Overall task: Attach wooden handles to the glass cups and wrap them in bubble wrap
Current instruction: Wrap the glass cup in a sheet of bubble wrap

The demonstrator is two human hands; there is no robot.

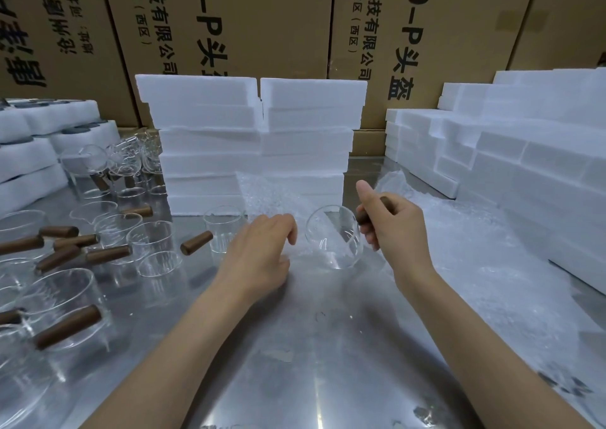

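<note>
Steel table [328, 346], foam stacks behind. Right hand [398, 228] grips handle [362, 217], cup [334, 236] tilted mid-table. Left hand [262, 251] loosely curled, empty, on wrap [269, 195]. Best to lay cup square on wrap, then roll snugly.

Both forearms are bare up to the frame's bottom edge, with no sleeve showing. The left hand [262, 254] and right hand [393, 228] wear neither gloves, rings nor a watch; nails are short.

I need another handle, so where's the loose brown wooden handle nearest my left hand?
In the head view, the loose brown wooden handle lies on the metal table, left of the left hand, beside a clear glass cup.
</note>
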